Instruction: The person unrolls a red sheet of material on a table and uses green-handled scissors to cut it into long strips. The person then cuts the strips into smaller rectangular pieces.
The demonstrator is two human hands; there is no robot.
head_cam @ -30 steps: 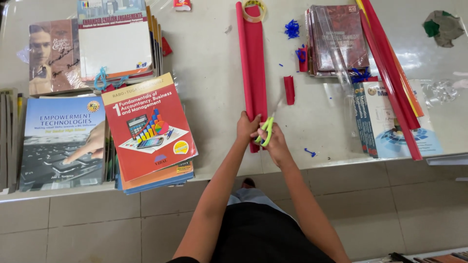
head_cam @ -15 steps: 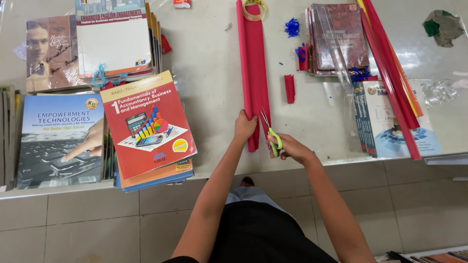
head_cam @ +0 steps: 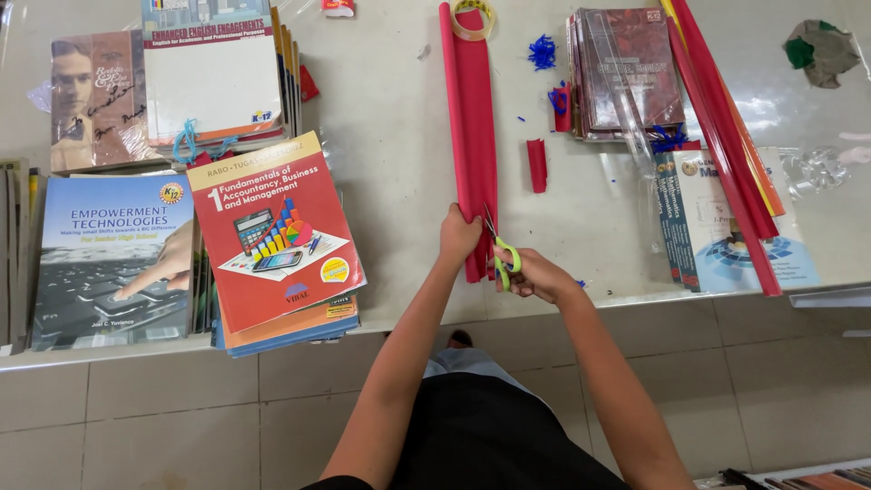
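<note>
— Clenched, that right hand (head_cam: 537, 275): its grip is through the green handles of the scissors (head_cam: 502, 251), blades biting into the near end of the red paper roll (head_cam: 470, 127).

— And the left hand (head_cam: 458, 234)?

— Pressed down on that same end, grasping the roll flat against the desk (head_cam: 390, 136), just left of the blades.

— Where does the roll lie?

— Straight away from the person; a tape ring (head_cam: 473, 18) sits on its far end. A small red offcut (head_cam: 537, 165) lies just right of it, and a red textbook (head_cam: 272, 231) is off to its left.
</note>
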